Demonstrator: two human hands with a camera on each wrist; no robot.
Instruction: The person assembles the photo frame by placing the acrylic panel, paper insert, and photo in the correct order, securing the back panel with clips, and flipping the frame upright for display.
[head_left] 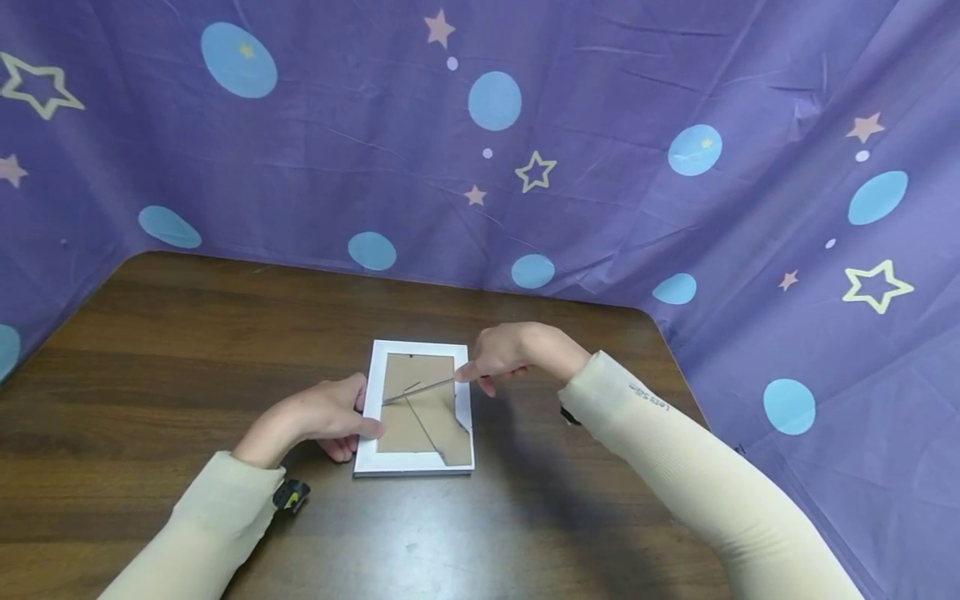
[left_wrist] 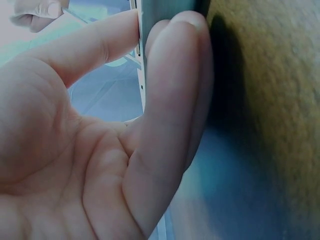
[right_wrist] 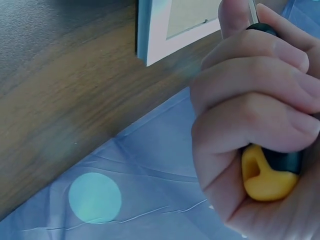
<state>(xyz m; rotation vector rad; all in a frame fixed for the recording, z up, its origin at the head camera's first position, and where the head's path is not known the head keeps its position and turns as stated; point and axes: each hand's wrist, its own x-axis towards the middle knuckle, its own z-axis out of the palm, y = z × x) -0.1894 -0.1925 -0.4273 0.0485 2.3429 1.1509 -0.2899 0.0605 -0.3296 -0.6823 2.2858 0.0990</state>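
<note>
A white picture frame (head_left: 414, 348) lies on the table with a tan panel (head_left: 420, 429) showing inside its border. At its lower right corner, tan covers part of the white border, and a thin dark line crosses the panel slantwise. My left hand (head_left: 322, 412) grips the frame's left edge, thumb on top and fingers along the side. Curled around the yellow and black handle of a screwdriver (right_wrist: 270, 185) is my right hand (head_left: 510, 350), at the frame's upper right. The screwdriver's metal shaft (head_left: 431, 387) slants across the panel, its tip by the left inner border.
The dark brown wooden table (head_left: 225, 333) extends around the frame. A purple curtain (head_left: 337, 142) with stars and blue spots hangs behind the table and along its sides. A strapped black device (head_left: 291, 496) sits at the left wrist.
</note>
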